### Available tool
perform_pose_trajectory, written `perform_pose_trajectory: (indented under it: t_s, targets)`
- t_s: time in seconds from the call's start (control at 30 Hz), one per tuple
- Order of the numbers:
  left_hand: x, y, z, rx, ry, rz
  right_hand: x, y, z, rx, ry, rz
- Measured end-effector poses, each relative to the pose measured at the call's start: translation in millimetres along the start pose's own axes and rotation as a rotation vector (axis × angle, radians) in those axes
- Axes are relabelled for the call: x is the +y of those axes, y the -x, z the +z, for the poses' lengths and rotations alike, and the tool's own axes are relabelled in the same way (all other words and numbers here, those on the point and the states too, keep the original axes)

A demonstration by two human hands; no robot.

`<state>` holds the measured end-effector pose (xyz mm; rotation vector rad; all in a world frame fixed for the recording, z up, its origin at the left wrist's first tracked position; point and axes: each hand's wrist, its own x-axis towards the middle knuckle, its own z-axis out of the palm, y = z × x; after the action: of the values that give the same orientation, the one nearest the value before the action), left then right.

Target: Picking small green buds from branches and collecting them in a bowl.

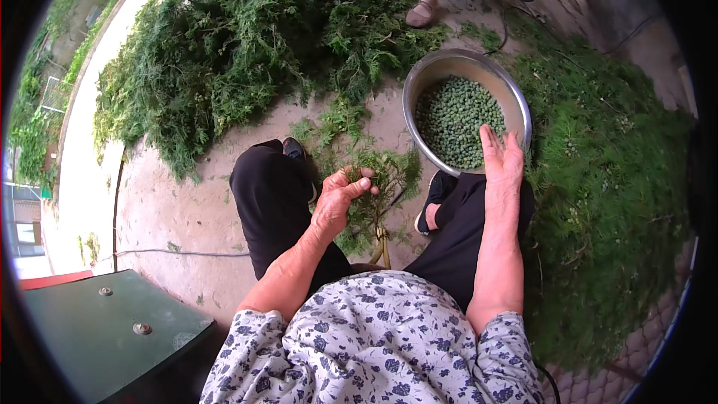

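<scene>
My left hand [338, 200] is closed on a leafy evergreen branch [380, 202], which stands between my knees with its bare stem end toward my lap. My right hand [503, 157] is over the near right rim of a metal basin [479, 64], fingers stretched out and nothing seen in them. Inside the basin lies a heap of small round green cones or berries [456, 116]. Whether the right hand touches the rim, I cannot tell.
A big heap of cut evergreen branches [247, 52] covers the floor ahead and to the left. More greenery [606, 202] lies at the right. Another person's foot [422, 11] is beyond the basin. A green panel [112, 329] stands at the lower left, near a thin cable [187, 253].
</scene>
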<state>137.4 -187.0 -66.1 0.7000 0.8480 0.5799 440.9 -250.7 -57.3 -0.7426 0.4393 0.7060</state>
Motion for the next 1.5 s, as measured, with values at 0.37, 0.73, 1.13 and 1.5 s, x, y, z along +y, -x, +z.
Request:
perform_pose_trajectory:
  t_s: [0.37, 0.73, 1.13, 1.5]
  targets:
    - [4.2, 6.4, 4.9, -0.184, -0.268, 0.074, 82.5, 77.4, 6.9, -1.308, 1.493, -0.541]
    - [4.6, 3.1, 7.7, 0.003, -0.333, -0.010, 94.7, 98.8, -5.4, -1.117, 1.385, -0.318]
    - [-2.1, 4.4, 4.3, -0.001, -0.363, 0.064, 98.4, 102.6, -8.5, -1.029, 1.406, -0.226]
    - [6.2, 8.2, 9.5, 0.048, -0.334, 0.085, 99.5, 93.0, -15.6, -0.820, 0.746, 0.365]
